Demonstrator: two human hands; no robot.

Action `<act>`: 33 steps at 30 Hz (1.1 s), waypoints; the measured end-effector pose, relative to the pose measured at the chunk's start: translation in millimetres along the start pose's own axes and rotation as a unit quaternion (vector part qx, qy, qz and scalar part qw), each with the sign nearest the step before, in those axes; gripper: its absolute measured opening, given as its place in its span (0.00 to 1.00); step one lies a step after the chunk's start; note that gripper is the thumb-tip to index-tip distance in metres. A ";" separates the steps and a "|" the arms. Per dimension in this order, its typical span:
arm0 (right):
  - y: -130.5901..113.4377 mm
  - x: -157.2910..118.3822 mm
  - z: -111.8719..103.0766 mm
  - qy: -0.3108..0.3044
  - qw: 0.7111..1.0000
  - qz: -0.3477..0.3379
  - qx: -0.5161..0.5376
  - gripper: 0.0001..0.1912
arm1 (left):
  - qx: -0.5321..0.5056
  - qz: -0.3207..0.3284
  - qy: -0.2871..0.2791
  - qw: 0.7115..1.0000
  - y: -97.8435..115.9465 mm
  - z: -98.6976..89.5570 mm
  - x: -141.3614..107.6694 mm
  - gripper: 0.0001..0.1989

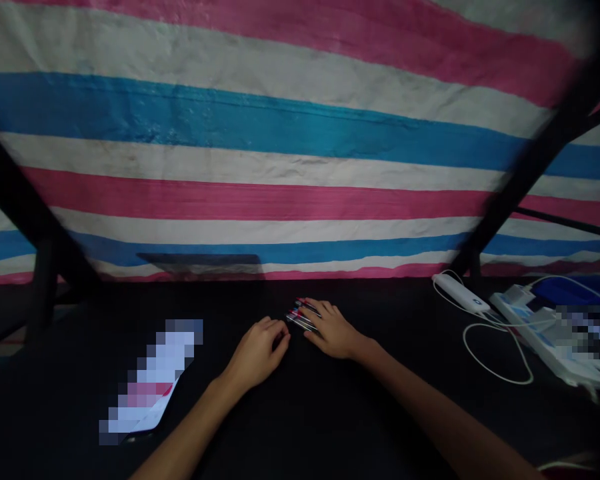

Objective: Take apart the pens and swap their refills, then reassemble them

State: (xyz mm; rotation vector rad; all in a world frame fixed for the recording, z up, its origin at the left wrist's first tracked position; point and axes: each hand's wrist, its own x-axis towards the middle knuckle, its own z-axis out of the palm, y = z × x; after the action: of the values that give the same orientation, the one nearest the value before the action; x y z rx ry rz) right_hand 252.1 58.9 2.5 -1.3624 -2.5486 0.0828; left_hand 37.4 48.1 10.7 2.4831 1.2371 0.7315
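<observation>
Several slim pens (pixel 300 321) with red and silver parts lie side by side on the black tabletop (pixel 300 420), their ends pointing left. My right hand (pixel 334 328) lies over them, fingers on top and along the far side, thumb on the near side. The palm hides the pens' right ends. My left hand (pixel 261 348) rests on the tabletop just left of the pens, a small gap away from their ends. Its fingers are loosely curled, with the thumb apart from the index finger. I make out nothing held in it.
A phone-like slab (pixel 165 400), partly pixelated, lies at left. At right are a white power strip (pixel 540 333), a white adapter or power bank (pixel 460 293) and looped white cables (pixel 500 381). Dark frame bars (pixel 520 160) slant up before a striped sheet (pixel 280 200).
</observation>
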 end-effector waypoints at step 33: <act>94.8 -61.6 4.8 0.366 0.801 0.278 0.384 0.16 | -0.170 -0.224 0.249 0.927 -52.6 -1.6 5.9 0.16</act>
State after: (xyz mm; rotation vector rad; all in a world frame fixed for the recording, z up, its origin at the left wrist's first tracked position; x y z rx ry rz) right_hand 360.5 61.6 -29.7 -1.3492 -1.1954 0.5181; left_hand 4.6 84.3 -9.6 1.6938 1.5983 1.3548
